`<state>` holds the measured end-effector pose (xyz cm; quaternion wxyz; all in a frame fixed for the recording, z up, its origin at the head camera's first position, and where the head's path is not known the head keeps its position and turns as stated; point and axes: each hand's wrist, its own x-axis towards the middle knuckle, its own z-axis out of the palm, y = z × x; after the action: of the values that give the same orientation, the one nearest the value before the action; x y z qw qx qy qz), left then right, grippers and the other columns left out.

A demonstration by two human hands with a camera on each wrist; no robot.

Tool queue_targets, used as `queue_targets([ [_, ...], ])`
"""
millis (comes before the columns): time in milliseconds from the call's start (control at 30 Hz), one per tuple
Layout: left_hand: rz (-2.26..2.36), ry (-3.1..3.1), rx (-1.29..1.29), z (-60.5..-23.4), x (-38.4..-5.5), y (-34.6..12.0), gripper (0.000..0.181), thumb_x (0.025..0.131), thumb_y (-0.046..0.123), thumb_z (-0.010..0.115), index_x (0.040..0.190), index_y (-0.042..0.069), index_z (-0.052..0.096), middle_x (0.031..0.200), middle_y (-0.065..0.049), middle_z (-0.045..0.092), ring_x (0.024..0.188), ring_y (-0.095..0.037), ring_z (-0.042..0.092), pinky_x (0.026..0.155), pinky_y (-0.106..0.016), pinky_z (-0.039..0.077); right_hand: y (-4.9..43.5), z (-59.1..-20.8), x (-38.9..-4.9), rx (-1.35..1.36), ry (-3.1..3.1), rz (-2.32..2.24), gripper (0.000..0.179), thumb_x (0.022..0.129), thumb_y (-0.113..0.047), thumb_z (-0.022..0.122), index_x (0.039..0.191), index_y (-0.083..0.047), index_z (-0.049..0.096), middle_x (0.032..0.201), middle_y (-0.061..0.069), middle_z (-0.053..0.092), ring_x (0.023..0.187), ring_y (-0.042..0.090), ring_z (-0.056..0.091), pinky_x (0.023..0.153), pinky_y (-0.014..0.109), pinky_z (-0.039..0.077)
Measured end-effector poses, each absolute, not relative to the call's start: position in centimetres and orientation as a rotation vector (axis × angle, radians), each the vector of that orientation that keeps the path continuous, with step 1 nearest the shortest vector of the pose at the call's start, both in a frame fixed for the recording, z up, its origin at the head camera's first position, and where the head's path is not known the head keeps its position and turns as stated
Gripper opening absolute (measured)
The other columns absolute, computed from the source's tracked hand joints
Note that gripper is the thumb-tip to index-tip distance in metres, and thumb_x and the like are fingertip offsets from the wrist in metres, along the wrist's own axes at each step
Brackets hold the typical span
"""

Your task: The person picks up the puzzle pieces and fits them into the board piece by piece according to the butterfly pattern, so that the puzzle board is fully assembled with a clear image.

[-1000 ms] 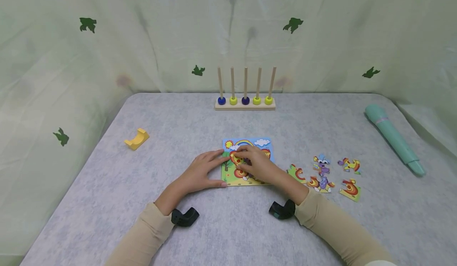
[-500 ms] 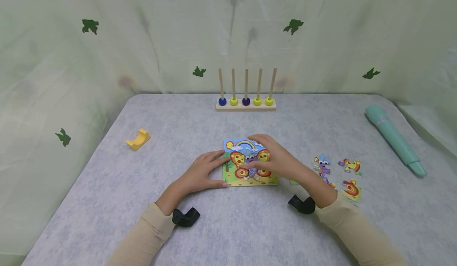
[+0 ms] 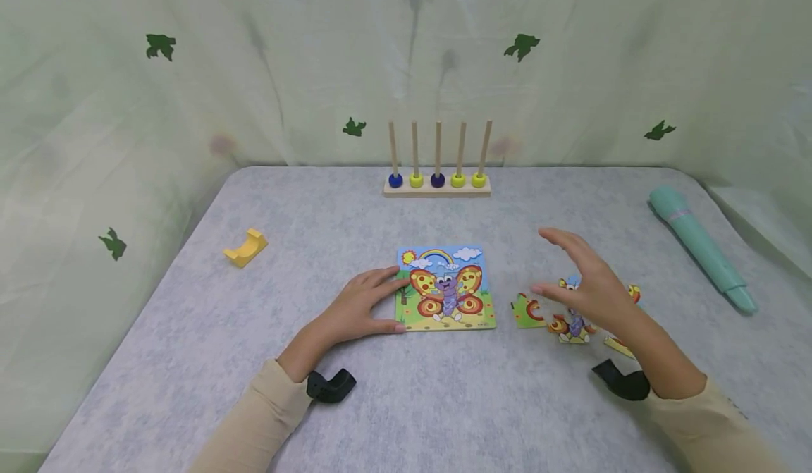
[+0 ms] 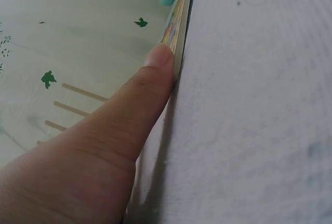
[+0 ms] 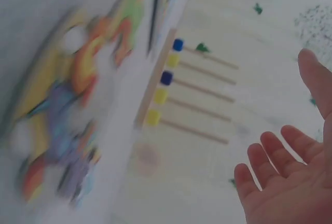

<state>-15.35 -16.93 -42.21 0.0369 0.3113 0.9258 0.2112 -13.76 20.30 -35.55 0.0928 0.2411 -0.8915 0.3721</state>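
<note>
A square puzzle board (image 3: 446,290) with a butterfly, sun and rainbow picture lies flat on the table. My left hand (image 3: 355,307) rests at its left edge, fingers and thumb stretched out and touching it; the left thumb (image 4: 140,92) shows large in the left wrist view. Held above the loose puzzle pieces, my right hand (image 3: 593,290) has its thumb and fingers spread and nothing between them. A green-and-red piece (image 3: 527,311) lies left of it, and a butterfly-body piece (image 3: 574,330) sits partly below it. The hand and forearm hide parts of other pieces.
At the back stands a wooden peg stand (image 3: 438,191) with upright pegs and blue and yellow rings. A yellow curved block (image 3: 246,248) lies far left. A long teal wand-like object (image 3: 700,247) lies along the right side.
My right hand has left the puzzle board and moved right, over the loose pieces, its fingers spreading wider. The whole butterfly picture is uncovered. My left hand has stayed at the board's edge.
</note>
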Motion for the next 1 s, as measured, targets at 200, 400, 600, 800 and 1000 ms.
queue_targets([
  [200,0.65,2.845,0.958,-42.2,-15.3,-16.9,0.077,0.074,0.064,0.057,0.138,0.026,0.038,0.145,-0.003,0.024,0.129,-0.029,0.022,0.101,-0.05,0.017,22.9,-37.1,-13.6,0.68,-2.703,1.13,0.081,0.072,-0.018,0.076,0.138,-0.006,0.032,0.134,0.017,0.036,0.119,0.036,0.034,0.088,0.058,0.031],
  [400,0.668,2.84,0.965,-42.1,-15.3,-16.8,0.076,0.074,0.063,0.058,0.137,0.025,0.039,0.145,-0.003,0.025,0.129,-0.029,0.022,0.101,-0.05,0.017,24.3,-38.4,-13.7,0.596,-2.839,1.136,0.081,0.074,-0.025,0.074,0.138,-0.002,0.03,0.134,0.021,0.034,0.118,0.039,0.032,0.088,0.061,0.028],
  [600,0.649,2.829,0.94,-42.0,-15.3,-16.8,0.077,0.073,0.065,0.057,0.138,0.026,0.038,0.145,-0.001,0.024,0.13,-0.027,0.02,0.102,-0.049,0.016,25.4,-39.6,-14.1,0.503,-2.972,1.149,0.084,0.074,-0.033,0.073,0.138,-0.001,0.027,0.135,0.024,0.031,0.121,0.042,0.029,0.091,0.062,0.025],
  [800,0.641,2.825,0.932,-42.1,-15.3,-16.9,0.078,0.073,0.066,0.055,0.139,0.027,0.037,0.146,-0.001,0.023,0.13,-0.027,0.019,0.103,-0.048,0.015,26.4,-40.6,-14.4,0.491,-3.052,1.127,0.088,0.073,-0.04,0.072,0.137,0.003,0.028,0.135,0.026,0.032,0.123,0.043,0.027,0.096,0.058,0.021],
  [1000,0.633,2.83,0.929,-42.1,-15.3,-16.9,0.079,0.073,0.067,0.053,0.139,0.026,0.037,0.146,-0.001,0.023,0.13,-0.027,0.019,0.103,-0.048,0.015,26.5,-40.6,-14.5,0.531,-3.076,1.056,0.082,0.074,-0.041,0.071,0.131,0.006,0.035,0.133,0.025,0.035,0.123,0.043,0.026,0.096,0.057,0.022],
])
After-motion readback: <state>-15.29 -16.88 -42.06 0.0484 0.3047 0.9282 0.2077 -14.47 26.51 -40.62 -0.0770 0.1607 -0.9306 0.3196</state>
